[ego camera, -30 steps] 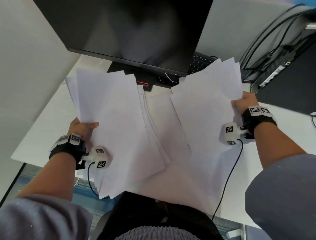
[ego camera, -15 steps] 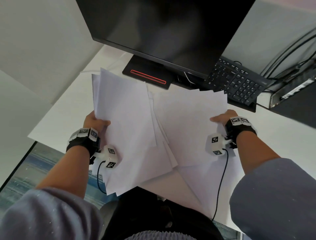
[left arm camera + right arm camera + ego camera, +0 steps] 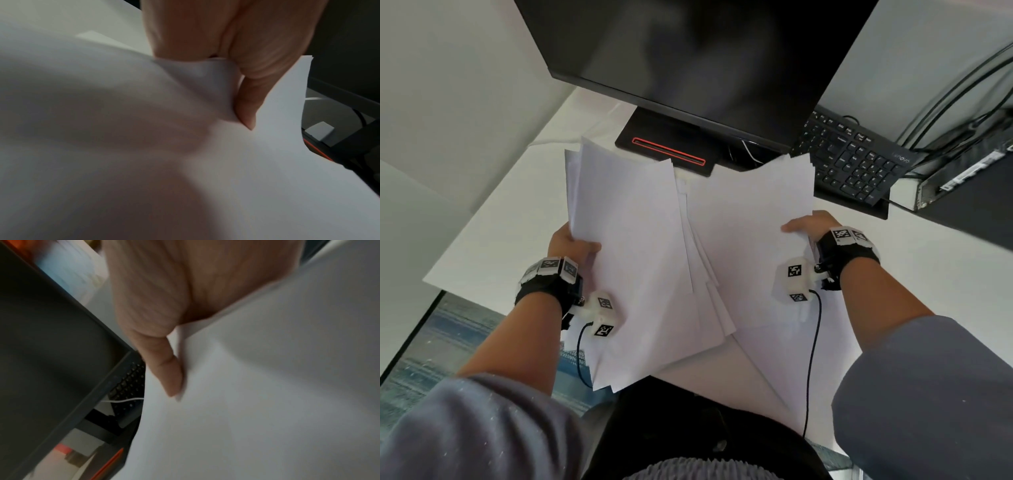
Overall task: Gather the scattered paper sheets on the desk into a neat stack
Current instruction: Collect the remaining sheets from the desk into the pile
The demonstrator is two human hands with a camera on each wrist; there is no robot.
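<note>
Left hand (image 3: 571,246) pinches one sheaf of white paper sheets (image 3: 630,240) at its left edge, thumb on top. Right hand (image 3: 808,226) pinches a second sheaf (image 3: 750,222) at its right edge. Both sheaves overlap above the white counter (image 3: 493,240), before the monitor (image 3: 688,51).

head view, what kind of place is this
Likely an office workstation: a white desk carrying a dark monitor on its stand, a black keyboard, and cables running to a computer case at right.
</note>
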